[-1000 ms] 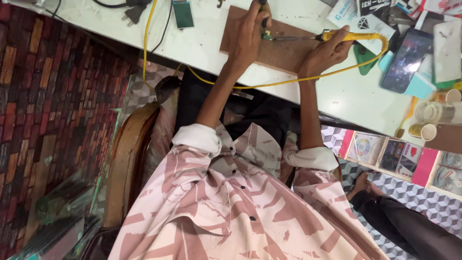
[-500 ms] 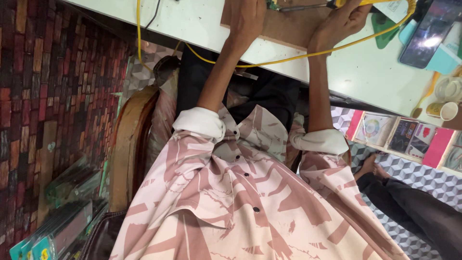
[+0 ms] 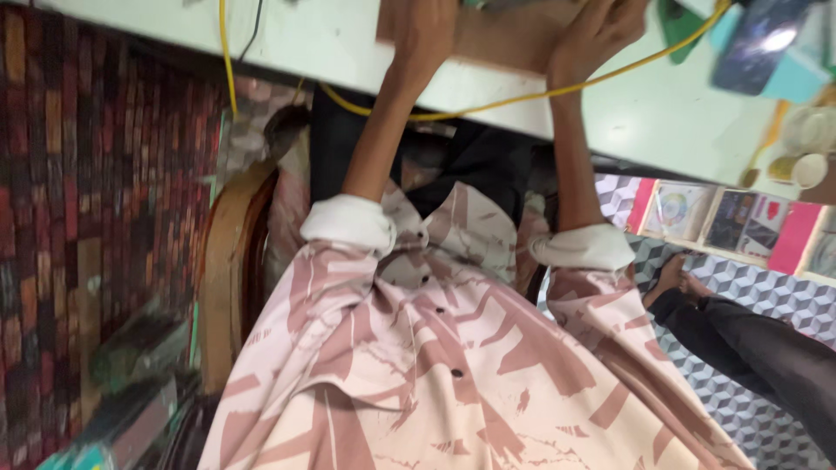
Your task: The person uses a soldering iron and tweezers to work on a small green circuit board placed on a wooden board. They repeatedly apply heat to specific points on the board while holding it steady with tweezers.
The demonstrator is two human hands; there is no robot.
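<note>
The left hand (image 3: 424, 30) rests at the top edge of the view on a flat brown wooden board (image 3: 501, 43) that lies on the pale white tabletop (image 3: 644, 109); its fingers run out of the picture, so whether it is open or closed on something cannot be told. The right hand (image 3: 601, 35) sits just beside it on the same board, fingers curled upward past the frame edge, and its grip likewise cannot be told, though it seems bent around something thin. A thin yellow cable (image 3: 488, 104) passes close under the right hand, sweeps across the tabletop toward the front edge, loops below the left wrist and climbs again as a second strand near the table's left part. Both forearms reach down to rolled white cuffs (image 3: 353, 222) of a pink shirt with a darker rose angular print (image 3: 435, 365), which fills the lower middle of the view. Left of the body curves the tan wooden back of a chair (image 3: 228, 261), and beyond it lies a dark red and brown patterned carpet (image 3: 96, 174). To the right on the tabletop, a dark blurred phone-like slab (image 3: 753, 43) lies on a teal surface, near some small round cream lids (image 3: 805, 165). Under the table's right side another person's bare foot (image 3: 670, 278) and dark trouser leg (image 3: 766, 348) rest on a grey cube-patterned floor (image 3: 749, 418).
</note>
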